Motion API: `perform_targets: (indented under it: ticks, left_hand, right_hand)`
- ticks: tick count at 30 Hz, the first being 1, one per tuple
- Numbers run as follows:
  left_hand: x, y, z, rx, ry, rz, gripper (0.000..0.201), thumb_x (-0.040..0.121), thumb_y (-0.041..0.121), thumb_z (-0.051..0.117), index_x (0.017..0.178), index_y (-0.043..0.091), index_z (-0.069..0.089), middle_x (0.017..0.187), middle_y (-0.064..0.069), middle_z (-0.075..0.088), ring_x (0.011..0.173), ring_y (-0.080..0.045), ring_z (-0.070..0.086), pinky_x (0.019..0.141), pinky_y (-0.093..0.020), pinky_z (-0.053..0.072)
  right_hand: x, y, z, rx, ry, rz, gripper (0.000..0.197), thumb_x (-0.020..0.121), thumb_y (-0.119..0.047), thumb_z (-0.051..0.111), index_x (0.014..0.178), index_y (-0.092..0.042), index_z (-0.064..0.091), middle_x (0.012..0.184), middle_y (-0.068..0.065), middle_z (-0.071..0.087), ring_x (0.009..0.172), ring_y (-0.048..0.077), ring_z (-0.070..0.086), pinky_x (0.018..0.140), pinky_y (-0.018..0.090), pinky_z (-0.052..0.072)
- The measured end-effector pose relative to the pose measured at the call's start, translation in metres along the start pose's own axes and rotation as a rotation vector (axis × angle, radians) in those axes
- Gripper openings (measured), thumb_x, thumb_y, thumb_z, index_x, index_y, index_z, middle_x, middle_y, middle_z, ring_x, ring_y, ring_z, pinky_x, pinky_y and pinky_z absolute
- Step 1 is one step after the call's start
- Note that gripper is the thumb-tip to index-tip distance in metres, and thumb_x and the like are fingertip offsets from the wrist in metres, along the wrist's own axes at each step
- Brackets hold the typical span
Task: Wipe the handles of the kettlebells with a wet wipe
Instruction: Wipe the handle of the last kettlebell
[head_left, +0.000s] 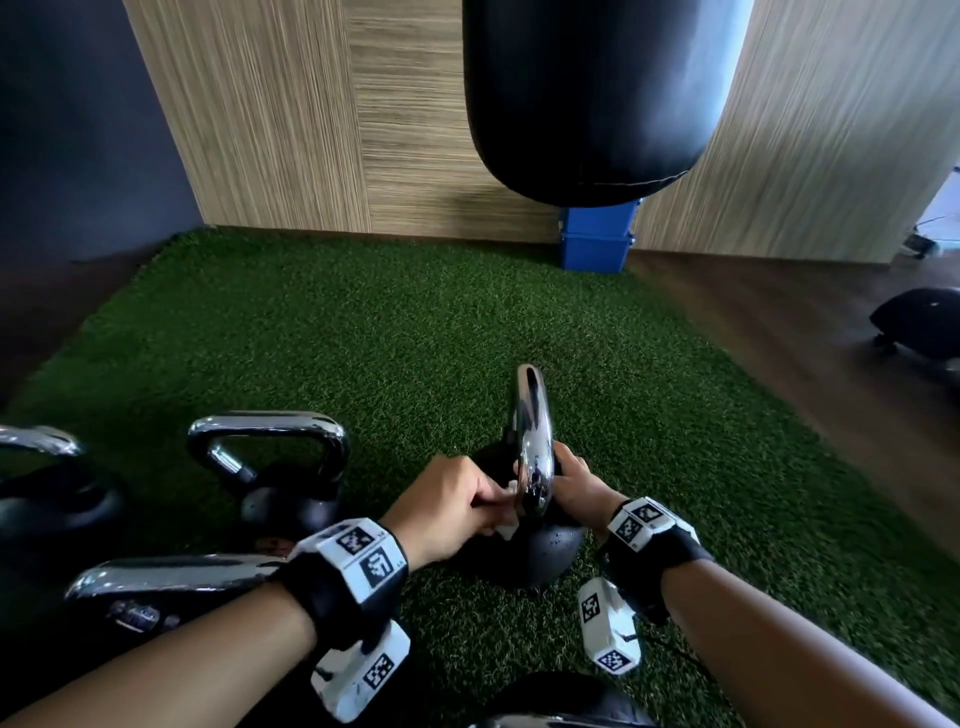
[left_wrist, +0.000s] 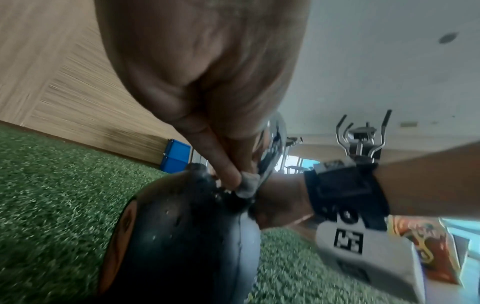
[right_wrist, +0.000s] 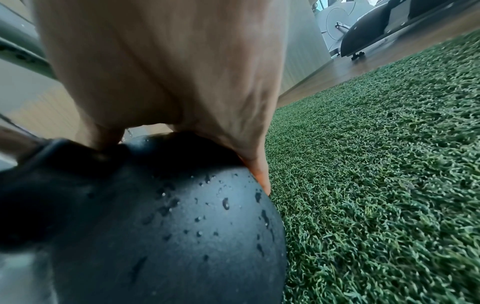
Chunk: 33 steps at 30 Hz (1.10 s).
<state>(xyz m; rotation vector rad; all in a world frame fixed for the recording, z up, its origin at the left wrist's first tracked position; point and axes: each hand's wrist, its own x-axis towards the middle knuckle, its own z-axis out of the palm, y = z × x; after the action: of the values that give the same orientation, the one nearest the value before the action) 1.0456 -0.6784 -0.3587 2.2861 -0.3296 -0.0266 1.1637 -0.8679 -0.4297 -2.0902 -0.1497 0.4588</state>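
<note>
A black kettlebell (head_left: 543, 556) with a chrome handle (head_left: 530, 436) stands on the green turf in the middle of the head view. My left hand (head_left: 493, 506) pinches a white wet wipe (head_left: 511, 519) against the near leg of that handle, low down by the ball. In the left wrist view the wipe (left_wrist: 248, 184) is bunched between my fingertips at the handle's base. My right hand (head_left: 563, 473) grips the kettlebell from the right, where the handle meets the ball. Water drops dot the ball (right_wrist: 168, 226) under my right palm (right_wrist: 182, 82).
Three more chrome-handled kettlebells stand at the left: one (head_left: 280, 467) close by, one (head_left: 47, 493) at the frame edge, one (head_left: 171, 577) under my left forearm. A black punching bag (head_left: 597, 98) hangs ahead above a blue box (head_left: 597, 239). Turf (head_left: 363, 338) stretches forward; wooden floor lies right.
</note>
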Motion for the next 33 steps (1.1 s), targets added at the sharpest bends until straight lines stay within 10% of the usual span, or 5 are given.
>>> perform_targets:
  ticks: [5, 8, 15, 19, 33]
  left_hand:
    - [0.004, -0.003, 0.005, 0.112, -0.036, -0.013, 0.016, 0.093, 0.030, 0.075, 0.083, 0.020, 0.081, 0.074, 0.010, 0.077, 0.066, 0.000, 0.069, 0.067, -0.021, 0.051]
    - [0.015, -0.003, -0.007, 0.036, 0.017, -0.120, 0.014, 0.090, 0.033, 0.078, 0.097, 0.022, 0.083, 0.081, 0.009, 0.080, 0.074, -0.004, 0.075, 0.073, -0.020, 0.058]
    - [0.031, 0.017, -0.046, -0.818, 0.206, -0.246, 0.022, 0.081, 0.018, 0.082, 0.100, 0.007, 0.080, 0.096, -0.013, 0.080, 0.085, -0.014, 0.077, 0.071, -0.019, 0.060]
    - [0.032, 0.028, -0.061, -0.943, 0.232, -0.213, 0.029, 0.075, 0.016, 0.080, 0.102, 0.004, 0.077, 0.099, -0.015, 0.079, 0.089, -0.016, 0.077, 0.075, -0.022, 0.061]
    - [0.045, 0.040, -0.048, -1.066, 0.250, -0.142, 0.015, 0.072, 0.014, 0.078, 0.086, 0.008, 0.080, 0.096, -0.011, 0.080, 0.085, -0.015, 0.078, 0.072, -0.019, 0.060]
  right_hand:
    - [-0.012, -0.015, -0.003, -0.086, -0.057, 0.016, 0.090, 0.073, -0.050, 0.070, 0.150, -0.018, 0.038, 0.145, 0.016, 0.044, 0.133, 0.034, 0.046, 0.110, 0.042, 0.043]
    - [-0.025, -0.050, -0.026, -0.179, -0.221, 0.036, 0.030, 0.098, -0.025, 0.062, 0.124, -0.010, 0.062, 0.127, 0.018, 0.063, 0.112, 0.027, 0.064, 0.096, 0.034, 0.053]
    - [-0.063, -0.123, -0.092, -0.111, 0.283, -0.336, 0.022, 0.083, -0.014, 0.078, 0.096, -0.031, 0.079, 0.076, -0.013, 0.073, 0.054, -0.005, 0.059, 0.049, 0.009, 0.042]
    - [-0.082, -0.142, -0.084, -0.171, 0.037, -0.514, 0.033, 0.074, -0.028, 0.087, 0.106, -0.029, 0.078, 0.090, -0.015, 0.078, 0.070, -0.008, 0.068, 0.059, 0.006, 0.047]
    - [-0.084, -0.122, -0.054, 0.092, 0.219, -0.625, 0.035, 0.069, -0.022, 0.091, 0.102, -0.027, 0.080, 0.089, -0.013, 0.079, 0.082, 0.004, 0.075, 0.076, 0.021, 0.060]
